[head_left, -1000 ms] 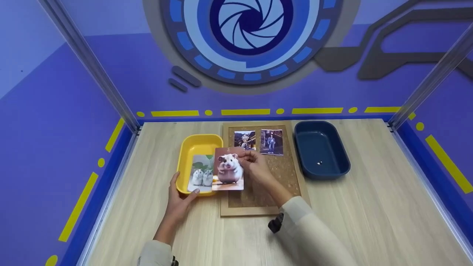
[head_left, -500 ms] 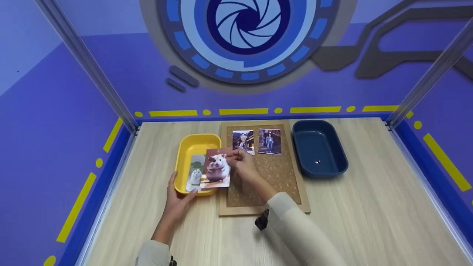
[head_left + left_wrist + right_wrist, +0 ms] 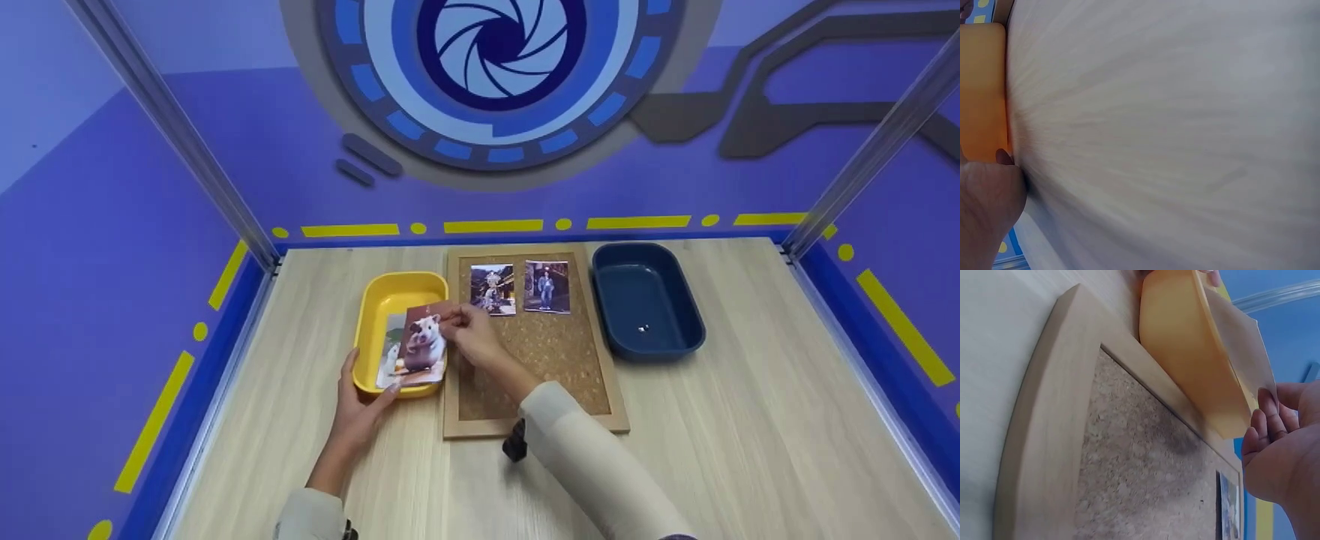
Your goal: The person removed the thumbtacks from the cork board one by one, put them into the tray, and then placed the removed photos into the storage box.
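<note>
Shifted left since earlier frame: hamster photo point(image 3: 422, 346), now over yellow tray point(image 3: 407, 285), overlapping grey photo point(image 3: 390, 341). At tray's near-left corner, left hand point(image 3: 356, 414), half curled, gripping wall. At hamster photo's right edge, right hand point(image 3: 474, 337), fingertips together, pinching it. Near far edge of corkboard point(image 3: 555, 367), two photos point(image 3: 547, 287). Farther right, near far edge of tabletop point(image 3: 757, 375), dark blue tray point(image 3: 646, 296).

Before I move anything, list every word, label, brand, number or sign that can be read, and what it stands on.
None can be read.
Hamster card: a faint mark near its top edge, too small to read.
Left photo and right photo on the corkboard: any lettering too small to make out.
Wall graphics: shapes only, no letters.
</note>
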`<state>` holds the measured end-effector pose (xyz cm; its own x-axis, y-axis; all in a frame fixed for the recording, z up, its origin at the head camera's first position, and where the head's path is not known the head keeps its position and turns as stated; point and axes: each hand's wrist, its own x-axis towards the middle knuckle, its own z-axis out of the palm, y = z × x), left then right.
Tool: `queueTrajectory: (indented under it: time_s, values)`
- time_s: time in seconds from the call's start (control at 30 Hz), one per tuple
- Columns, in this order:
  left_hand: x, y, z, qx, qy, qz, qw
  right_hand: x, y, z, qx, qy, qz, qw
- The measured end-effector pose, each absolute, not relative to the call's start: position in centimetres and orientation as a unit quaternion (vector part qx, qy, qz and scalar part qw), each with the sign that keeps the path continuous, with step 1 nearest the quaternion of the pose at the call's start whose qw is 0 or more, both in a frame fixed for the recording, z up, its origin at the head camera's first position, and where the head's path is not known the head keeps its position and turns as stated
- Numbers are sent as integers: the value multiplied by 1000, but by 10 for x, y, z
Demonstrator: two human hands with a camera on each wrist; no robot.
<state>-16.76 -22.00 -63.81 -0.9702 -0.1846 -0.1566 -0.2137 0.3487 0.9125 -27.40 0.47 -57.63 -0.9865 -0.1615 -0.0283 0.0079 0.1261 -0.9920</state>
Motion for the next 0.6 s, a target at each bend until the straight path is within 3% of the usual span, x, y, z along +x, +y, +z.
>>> queueTrajectory:
  time_s: [0.6]
  values:
    - [-169, -219, -640, -125, 823, 554, 11, -276, -11, -580, -95, 804, -581, 81]
